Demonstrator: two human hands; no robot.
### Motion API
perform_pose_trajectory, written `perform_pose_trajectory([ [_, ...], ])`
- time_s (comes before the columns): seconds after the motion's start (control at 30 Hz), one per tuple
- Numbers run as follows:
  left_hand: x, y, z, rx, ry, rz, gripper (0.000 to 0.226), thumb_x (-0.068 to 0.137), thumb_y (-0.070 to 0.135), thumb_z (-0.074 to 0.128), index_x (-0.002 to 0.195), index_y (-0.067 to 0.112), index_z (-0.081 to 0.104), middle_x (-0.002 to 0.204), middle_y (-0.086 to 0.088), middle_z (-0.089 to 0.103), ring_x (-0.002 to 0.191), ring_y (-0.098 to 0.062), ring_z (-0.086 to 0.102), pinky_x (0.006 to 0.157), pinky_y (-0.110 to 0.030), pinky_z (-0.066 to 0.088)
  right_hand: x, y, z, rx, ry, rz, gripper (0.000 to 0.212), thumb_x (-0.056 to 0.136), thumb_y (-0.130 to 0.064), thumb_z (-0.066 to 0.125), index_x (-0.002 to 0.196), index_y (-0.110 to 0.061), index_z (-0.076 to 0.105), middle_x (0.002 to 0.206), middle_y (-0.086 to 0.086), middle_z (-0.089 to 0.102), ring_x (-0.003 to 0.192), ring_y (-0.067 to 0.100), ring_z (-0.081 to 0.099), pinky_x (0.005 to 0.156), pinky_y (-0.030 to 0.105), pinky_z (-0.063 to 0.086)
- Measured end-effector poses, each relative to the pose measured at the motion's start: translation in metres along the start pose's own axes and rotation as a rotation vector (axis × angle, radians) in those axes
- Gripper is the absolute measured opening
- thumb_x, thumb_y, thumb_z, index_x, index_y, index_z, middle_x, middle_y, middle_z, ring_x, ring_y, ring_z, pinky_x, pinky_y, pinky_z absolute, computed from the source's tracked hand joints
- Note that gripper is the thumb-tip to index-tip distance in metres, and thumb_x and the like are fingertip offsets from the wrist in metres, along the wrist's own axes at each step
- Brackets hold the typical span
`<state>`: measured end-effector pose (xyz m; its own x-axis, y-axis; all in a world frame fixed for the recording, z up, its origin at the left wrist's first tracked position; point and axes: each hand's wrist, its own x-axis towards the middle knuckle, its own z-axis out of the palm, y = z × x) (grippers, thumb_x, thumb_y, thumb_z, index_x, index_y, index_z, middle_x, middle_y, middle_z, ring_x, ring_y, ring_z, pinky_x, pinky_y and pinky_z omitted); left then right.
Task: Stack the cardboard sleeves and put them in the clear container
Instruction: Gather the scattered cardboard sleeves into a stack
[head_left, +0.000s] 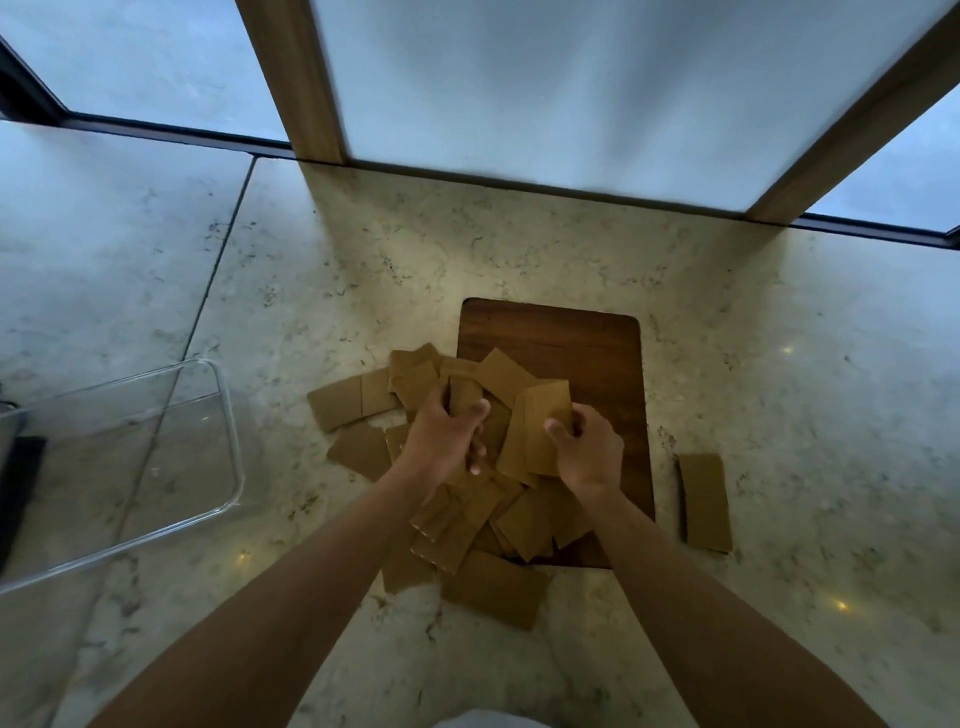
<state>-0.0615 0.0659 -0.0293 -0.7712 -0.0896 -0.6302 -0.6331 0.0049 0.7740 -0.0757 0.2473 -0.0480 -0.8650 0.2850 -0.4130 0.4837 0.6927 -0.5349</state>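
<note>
Left hand (448, 435) fingers clamped on cardboard sleeves (464, 397), right hand (586, 451) pinching one. I'd judge them light, flat, slippery: grip by edges, square up.

Marble floor (519, 249) under wooden board (587, 343), scattered cardboard sleeves (705, 501), clear container (228, 410)

Beyond where we grip, pale veined marble floor (519, 249) meets frosted glass panels (571, 78) framed by wooden posts (296, 78) above a dark sill (171, 130), cool bluish daylight falling leftward, small warm glints dotting the stone nearer us.
</note>
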Motion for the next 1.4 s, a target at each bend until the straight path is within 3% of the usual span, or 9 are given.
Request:
perform_pose_trajectory([
  [0.27, 0.001, 0.008, 0.01, 0.191, -0.098, -0.03, 0.034, 0.091, 0.048, 0.073, 0.093, 0.015, 0.066, 0.081, -0.004, 0.074, 0.066, -0.021, 0.07, 0.061, -0.03, 0.058, -0.012, -0.013, -0.007, 0.446, -0.249, 0.128, 0.022, 0.101, -0.031, 0.057, 0.103, -0.018, 0.074, 0.099, -0.003, 0.072, 0.084, 0.01, 0.067, 0.075, 0.024, 0.055],
  [0.4, 0.001, 0.005, 0.016, -0.109, -0.142, -0.159, 0.019, 0.103, 0.018, 0.058, 0.106, 0.003, 0.07, 0.1, -0.02, 0.079, 0.09, -0.037, 0.077, 0.086, -0.056, 0.062, -0.014, -0.014, 0.016, -0.072, 0.062, 0.043, 0.045, 0.098, -0.05, 0.052, 0.102, -0.008, 0.069, 0.099, 0.01, 0.068, 0.094, 0.022, 0.063, 0.088, 0.04, 0.05],
  [0.53, 0.003, 0.004, 0.008, -0.285, -0.113, -0.185, 0.024, 0.104, 0.018, 0.05, 0.119, 0.002, 0.059, 0.085, -0.026, 0.068, 0.058, -0.033, 0.065, 0.061, -0.046, 0.058, -0.012, -0.006, 0.022, -0.239, 0.01, 0.166, 0.072, 0.077, -0.065, 0.072, 0.123, -0.013, 0.054, 0.125, 0.011, 0.049, 0.121, 0.031, 0.047, 0.101, 0.041, 0.041],
  [0.7, 0.006, 0.006, 0.003, -0.14, -0.099, -0.05, 0.028, 0.104, 0.038, 0.056, 0.131, 0.031, 0.051, 0.085, -0.015, 0.064, 0.057, -0.026, 0.061, 0.049, -0.037, 0.053, -0.003, -0.006, 0.002, 0.221, 0.042, 0.116, 0.03, 0.095, -0.037, 0.061, 0.108, -0.011, 0.065, 0.108, 0.011, 0.067, 0.097, 0.026, 0.061, 0.076, 0.032, 0.045],
  [0.83, 0.006, 0.01, 0.011, 0.037, -0.154, 0.017, 0.048, 0.098, 0.046, 0.063, 0.141, 0.035, 0.043, 0.09, 0.003, 0.067, 0.074, -0.015, 0.067, 0.063, -0.029, 0.058, -0.011, -0.02, -0.003, 0.497, -0.423, 0.12, 0.044, 0.104, -0.044, 0.043, 0.107, -0.011, 0.072, 0.101, 0.018, 0.073, 0.096, 0.034, 0.07, 0.087, 0.041, 0.057],
  [1.0, 0.005, 0.014, 0.0, -0.247, -0.043, -0.097, 0.03, 0.107, 0.025, 0.051, 0.123, 0.005, 0.066, 0.091, -0.008, 0.081, 0.081, -0.026, 0.078, 0.062, -0.032, 0.063, 0.022, -0.035, 0.012, 0.072, -0.063, -0.261, 0.032, 0.103, -0.035, 0.049, 0.118, -0.01, 0.063, 0.107, 0.002, 0.055, 0.109, 0.024, 0.054, 0.09, 0.034, 0.046],
  [1.13, 0.005, 0.015, -0.027, -0.34, -0.043, -0.101, 0.051, 0.106, 0.036, 0.047, 0.106, -0.01, 0.069, 0.075, -0.023, 0.072, 0.061, -0.034, 0.069, 0.059, -0.035, 0.061, 0.064, -0.042, 0.014, -0.518, -0.176, -0.358, 0.065, 0.089, -0.055, 0.063, 0.146, -0.029, 0.045, 0.143, 0.006, 0.037, 0.132, 0.03, 0.036, 0.11, 0.048, 0.035],
  [1.27, 0.009, 0.012, -0.045, -0.397, -0.016, 0.034, 0.026, 0.103, 0.042, 0.053, 0.13, 0.045, 0.053, 0.07, -0.016, 0.066, 0.056, -0.029, 0.063, 0.049, -0.038, 0.057, 0.073, -0.046, 0.003, -0.261, -0.039, -0.35, 0.04, 0.086, -0.039, 0.073, 0.12, -0.021, 0.064, 0.119, 0.0, 0.063, 0.109, 0.017, 0.058, 0.086, 0.029, 0.05],
  [1.4, 0.005, 0.013, -0.043, -0.369, -0.015, 0.025, 0.037, 0.099, 0.048, 0.061, 0.131, 0.031, 0.053, 0.083, -0.021, 0.066, 0.062, -0.031, 0.064, 0.06, -0.044, 0.055, 0.048, -0.045, -0.007, 0.166, -0.236, -0.159, 0.026, 0.096, -0.03, 0.065, 0.116, -0.013, 0.067, 0.104, 0.0, 0.07, 0.081, 0.006, 0.061, 0.069, 0.022, 0.052],
])
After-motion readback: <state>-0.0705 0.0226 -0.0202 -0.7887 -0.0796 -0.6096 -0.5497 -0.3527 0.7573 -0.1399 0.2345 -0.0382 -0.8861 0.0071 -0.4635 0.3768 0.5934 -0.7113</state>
